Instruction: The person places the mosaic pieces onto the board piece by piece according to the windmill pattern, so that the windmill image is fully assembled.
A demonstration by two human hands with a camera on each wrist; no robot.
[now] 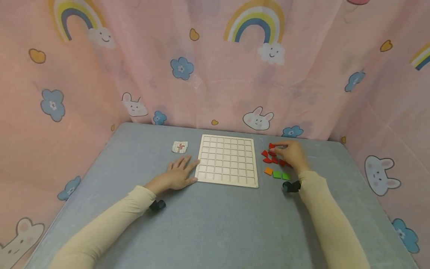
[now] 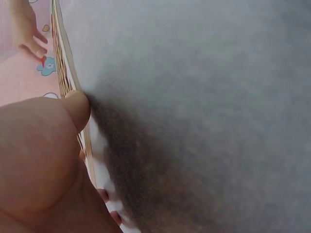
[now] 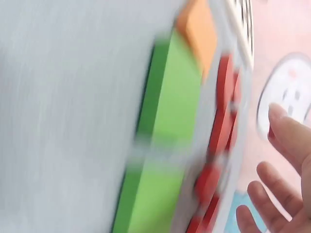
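My left hand [image 1: 178,174] lies with fingers spread at the left edge of a pale wooden grid board [image 1: 226,160]. In the left wrist view its thumb [image 2: 77,109] presses against the board's edge. To the right of the board, my right hand [image 1: 291,154] pinches a small red piece [image 1: 271,145] between thumb and fingertips, raised above the table. Most of that piece is hidden behind the thumb in the right wrist view. Beneath and around this hand lie several red curved pieces [image 1: 267,160], some partly covered by it.
Closer to me than the red pieces are an orange square [image 1: 268,171] and two green squares [image 1: 277,174]. A small card [image 1: 180,147] with a red figure on a grid lies left of the board. Pink patterned curtains [image 1: 215,86] surround the grey table [image 1: 215,228].
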